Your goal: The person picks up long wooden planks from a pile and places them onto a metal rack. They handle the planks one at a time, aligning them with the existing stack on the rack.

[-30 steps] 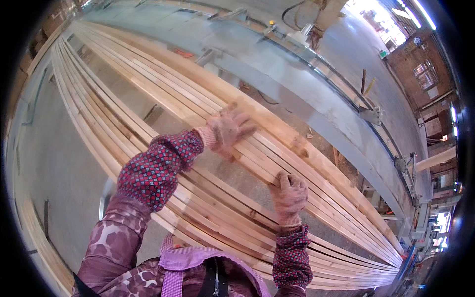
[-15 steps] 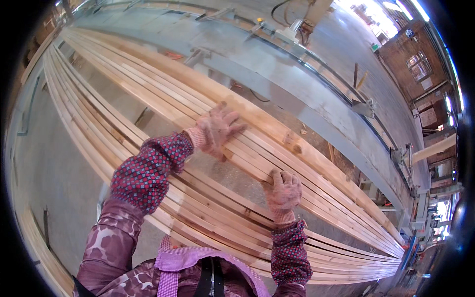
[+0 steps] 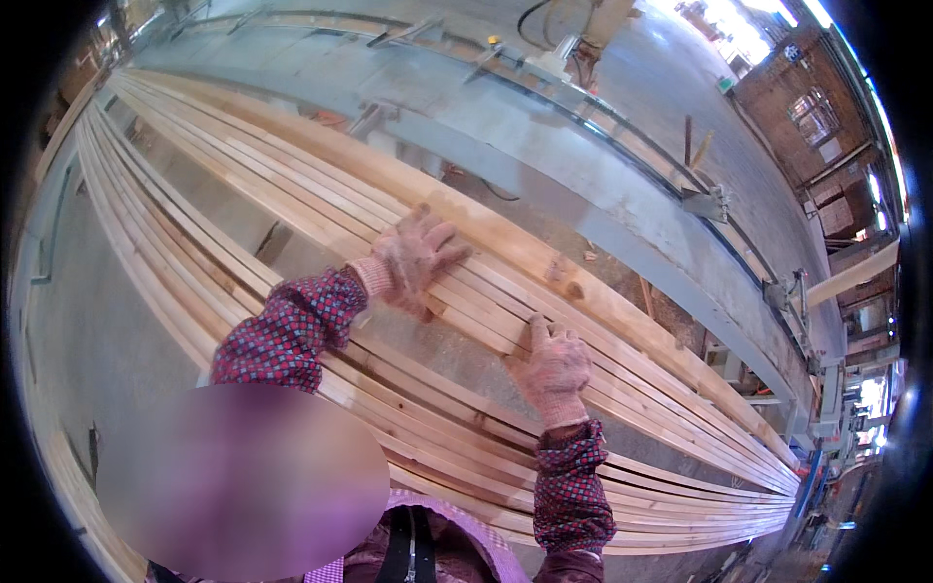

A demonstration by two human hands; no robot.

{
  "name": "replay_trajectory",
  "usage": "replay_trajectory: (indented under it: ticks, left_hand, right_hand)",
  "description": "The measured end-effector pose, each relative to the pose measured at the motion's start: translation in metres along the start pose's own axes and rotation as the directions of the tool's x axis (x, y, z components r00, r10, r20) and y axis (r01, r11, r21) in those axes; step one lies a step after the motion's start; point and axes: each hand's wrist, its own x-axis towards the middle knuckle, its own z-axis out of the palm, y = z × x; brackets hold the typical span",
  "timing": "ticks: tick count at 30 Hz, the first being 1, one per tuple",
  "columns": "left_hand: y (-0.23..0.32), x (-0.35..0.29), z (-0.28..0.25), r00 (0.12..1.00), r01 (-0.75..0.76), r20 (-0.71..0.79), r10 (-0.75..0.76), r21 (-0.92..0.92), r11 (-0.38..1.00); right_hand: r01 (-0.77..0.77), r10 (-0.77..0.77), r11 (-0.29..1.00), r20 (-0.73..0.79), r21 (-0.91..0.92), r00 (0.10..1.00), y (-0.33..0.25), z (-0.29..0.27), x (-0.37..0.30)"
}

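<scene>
My left hand (image 3: 413,260), in a pale dusty knit glove, lies across the far row of long wooden strips (image 3: 330,199). Its fingers are spread over the strips, and the thumb side hangs at their near edge. To the right, my gloved right hand (image 3: 552,369) rests on the same row. Its index finger is stretched forward along the wood and its thumb is apart at the near edge; the other fingers are bent. Neither hand lifts a strip. A thicker wooden beam (image 3: 554,264) lies just beyond the row.
A second row of wooden strips (image 3: 413,408) runs nearer to my body, with a gap between the rows. Beyond the beam stands a long grey metal machine bed (image 3: 583,194) with clamps and a rail. A blurred patch (image 3: 243,486) hides the lower left.
My right hand has loosened from curled fingers to a stretched index finger on the strips. My left hand stays spread in about the same place. The view has shifted slightly.
</scene>
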Motion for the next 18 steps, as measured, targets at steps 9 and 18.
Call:
replay_trajectory:
  ticks: [9,18]
  left_hand:
    - [0.002,0.005,0.004,0.998,0.025,0.062,-0.025,0.004,1.0]
    - [-0.004,-0.001,0.003,1.0,-0.018,-0.007,0.018,-0.007,1.0]
  right_hand:
    - [-0.11,0.107,0.994,0.124,0.018,0.986,-0.004,-0.026,0.011]
    - [-0.191,0.133,0.967,0.304,0.169,0.943,0.001,-0.044,0.052]
